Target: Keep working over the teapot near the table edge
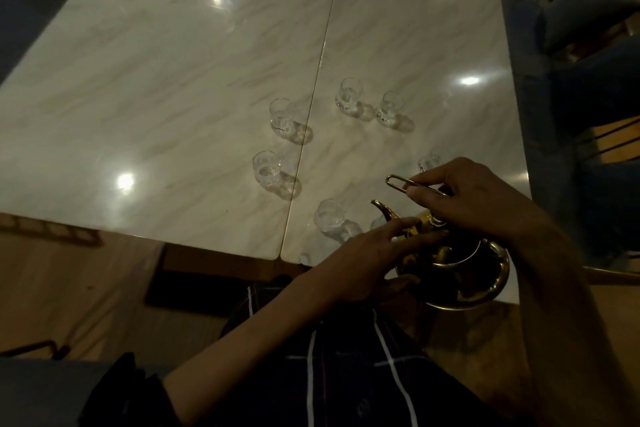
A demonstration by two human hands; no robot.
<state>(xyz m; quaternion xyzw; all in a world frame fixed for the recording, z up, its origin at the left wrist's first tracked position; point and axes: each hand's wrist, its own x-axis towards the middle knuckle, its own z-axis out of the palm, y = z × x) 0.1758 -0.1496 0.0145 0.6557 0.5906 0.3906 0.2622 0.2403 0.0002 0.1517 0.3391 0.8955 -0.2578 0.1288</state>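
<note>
Marble desk (156, 80), small clear glasses (281, 116) scattered mid-desk. Left hand (363, 263) at near edge, fingers straight, resting on gold teapot (457, 274) by its spout. Right hand (485, 198) pinches the teapot's wire handle (398, 182) above it.

Pale marble-patterned table (173, 80), glossy, with a straight seam running from its far edge to its near edge. Small clear glasses stand on it: two left of the seam (281, 116) (266, 167), two right of it (349, 94) (390, 107), one near the front edge (329, 216). A golden teapot (460, 274) rests at the near right corner.
</note>
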